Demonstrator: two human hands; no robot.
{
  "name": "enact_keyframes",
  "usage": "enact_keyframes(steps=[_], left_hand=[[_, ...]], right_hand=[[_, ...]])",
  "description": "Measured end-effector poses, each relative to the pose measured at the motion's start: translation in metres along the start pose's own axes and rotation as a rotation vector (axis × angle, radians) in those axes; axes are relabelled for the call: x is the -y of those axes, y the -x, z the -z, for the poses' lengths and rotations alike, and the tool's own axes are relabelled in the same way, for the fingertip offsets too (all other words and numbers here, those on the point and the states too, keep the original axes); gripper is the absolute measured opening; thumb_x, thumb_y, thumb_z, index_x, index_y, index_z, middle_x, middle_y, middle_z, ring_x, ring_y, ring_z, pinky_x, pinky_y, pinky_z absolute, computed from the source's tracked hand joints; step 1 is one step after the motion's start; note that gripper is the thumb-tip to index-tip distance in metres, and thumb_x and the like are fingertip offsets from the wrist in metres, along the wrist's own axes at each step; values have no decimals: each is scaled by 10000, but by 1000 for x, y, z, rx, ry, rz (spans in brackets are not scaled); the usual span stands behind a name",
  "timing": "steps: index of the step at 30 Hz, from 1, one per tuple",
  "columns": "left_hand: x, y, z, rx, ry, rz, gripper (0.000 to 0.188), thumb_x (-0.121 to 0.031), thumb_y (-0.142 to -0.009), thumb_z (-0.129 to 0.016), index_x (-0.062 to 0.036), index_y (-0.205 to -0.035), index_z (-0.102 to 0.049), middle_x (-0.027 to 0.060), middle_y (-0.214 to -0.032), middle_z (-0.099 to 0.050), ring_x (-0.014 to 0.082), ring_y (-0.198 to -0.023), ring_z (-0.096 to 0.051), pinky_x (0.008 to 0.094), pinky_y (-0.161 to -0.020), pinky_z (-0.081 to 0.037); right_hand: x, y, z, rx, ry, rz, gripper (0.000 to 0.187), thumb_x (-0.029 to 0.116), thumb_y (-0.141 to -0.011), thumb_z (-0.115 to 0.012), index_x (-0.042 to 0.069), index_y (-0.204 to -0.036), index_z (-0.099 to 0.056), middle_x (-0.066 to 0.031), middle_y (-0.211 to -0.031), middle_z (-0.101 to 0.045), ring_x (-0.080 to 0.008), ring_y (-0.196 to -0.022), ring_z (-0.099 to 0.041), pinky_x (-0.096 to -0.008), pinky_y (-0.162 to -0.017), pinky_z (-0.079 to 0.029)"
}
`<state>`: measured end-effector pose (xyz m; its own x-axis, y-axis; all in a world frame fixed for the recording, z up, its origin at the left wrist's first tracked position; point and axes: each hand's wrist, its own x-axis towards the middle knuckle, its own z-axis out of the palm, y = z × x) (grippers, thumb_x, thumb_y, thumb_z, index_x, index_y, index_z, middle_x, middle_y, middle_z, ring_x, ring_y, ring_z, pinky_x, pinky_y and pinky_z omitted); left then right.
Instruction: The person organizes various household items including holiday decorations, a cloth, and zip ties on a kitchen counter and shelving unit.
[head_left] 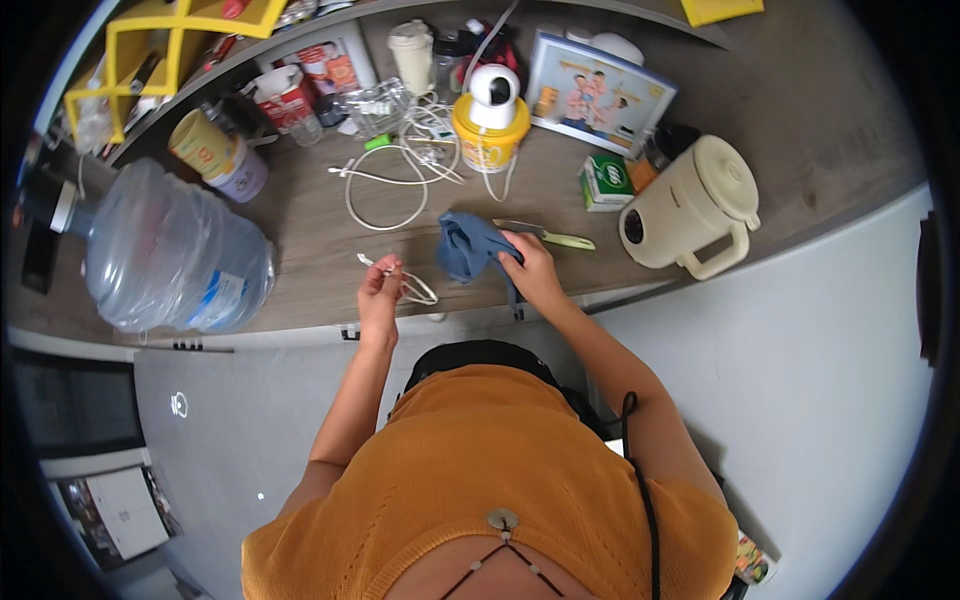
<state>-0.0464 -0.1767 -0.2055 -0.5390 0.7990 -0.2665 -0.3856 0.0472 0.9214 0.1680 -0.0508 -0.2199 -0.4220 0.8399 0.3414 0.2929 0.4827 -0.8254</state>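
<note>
With its fingertips pinched, my left hand [379,290] holds a short white cable [420,292] near the counter's front edge. One end of the cable pokes out past the fingers on the far side and a loop hangs to the right. My right hand [533,268] grips a crumpled blue-grey cloth [462,248], which bunches up to the left of the fingers, with a strip hanging below. Just beyond the right hand lies a knife with a pale green handle [568,241]; its blade is partly hidden by the hand and cloth.
A large clear water bottle [170,250] lies at the left. Tangled white cables [385,224] spread behind my hands, beside a yellow tub [490,130] topped by a white camera [493,95]. At the right stand a cream kettle [690,205] and a green-and-white box [606,183]. Framed photos [597,95] lean behind.
</note>
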Motion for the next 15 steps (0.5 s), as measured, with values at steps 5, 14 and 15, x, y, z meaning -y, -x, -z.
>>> enact_keyframes(steps=[5, 14, 15], left_hand=[[-2, 7, -1, -57, 55, -36, 283, -33, -810, -552, -47, -1090, -512, 12, -974, -547, 103, -775, -528, 237, -673, -429], [9, -1, 15, -131, -42, -102, 306, -5, -788, -560, -43, -1088, -512, 13, -959, -547, 105, -785, -532, 237, -666, -435], [6, 0, 9, -142, -44, -101, 281, -16, -799, -559, -45, -1075, -517, 1, -926, -548, 88, -760, -515, 228, -666, -432]], right_hand=[[25, -6, 4, 127, 85, 104, 332, 138, -754, -611, 71, -1074, -555, -118, -1014, -546, -303, -928, -531, -343, -799, -434], [-31, -3, 67, 85, 747, 148, 393, 109, -690, -641, 103, -1073, -549, -75, -1066, -512, -278, -1002, -470, -353, -843, -408], [-39, -1, 72, 80, 792, 102, 403, 101, -681, -646, 105, -1071, -546, -75, -1054, -510, -277, -1002, -466, -357, -839, -406]])
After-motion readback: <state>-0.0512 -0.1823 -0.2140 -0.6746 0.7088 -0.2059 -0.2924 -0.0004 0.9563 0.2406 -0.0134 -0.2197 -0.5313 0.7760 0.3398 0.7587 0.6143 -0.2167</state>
